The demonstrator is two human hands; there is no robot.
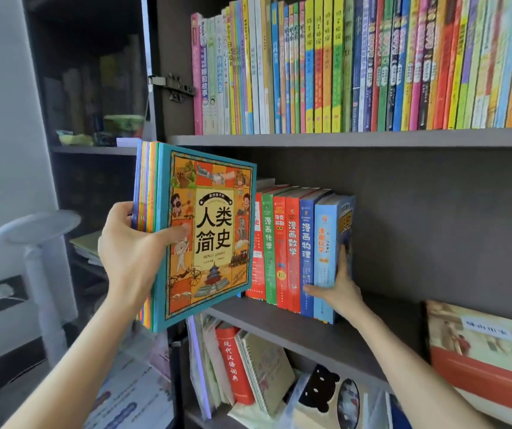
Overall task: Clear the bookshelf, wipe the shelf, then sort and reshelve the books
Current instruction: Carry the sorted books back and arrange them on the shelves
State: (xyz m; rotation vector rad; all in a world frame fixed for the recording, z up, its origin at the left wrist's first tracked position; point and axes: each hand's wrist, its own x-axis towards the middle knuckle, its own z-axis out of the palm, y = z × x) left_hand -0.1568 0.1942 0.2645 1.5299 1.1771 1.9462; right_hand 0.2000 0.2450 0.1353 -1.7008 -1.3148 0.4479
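Note:
My left hand (131,249) grips a stack of thin books (211,212) upright, a teal and orange illustrated cover facing me, at the left end of the grey middle shelf (372,339). Its lower corner hangs past the shelf's front edge. Behind it stands a row of red, green and blue books (292,249). My right hand (339,289) clasps the right end of that row, thumb on the spines and fingers on the light blue book's cover. To the right of this row the shelf is bare.
The upper shelf (356,138) is packed with colourful thin books (372,63). A red dictionary (234,366) and notebooks sit on the shelf below. A flat book stack (483,354) lies at right. A white lamp (36,230) stands left, with a dark cabinet (94,88) behind.

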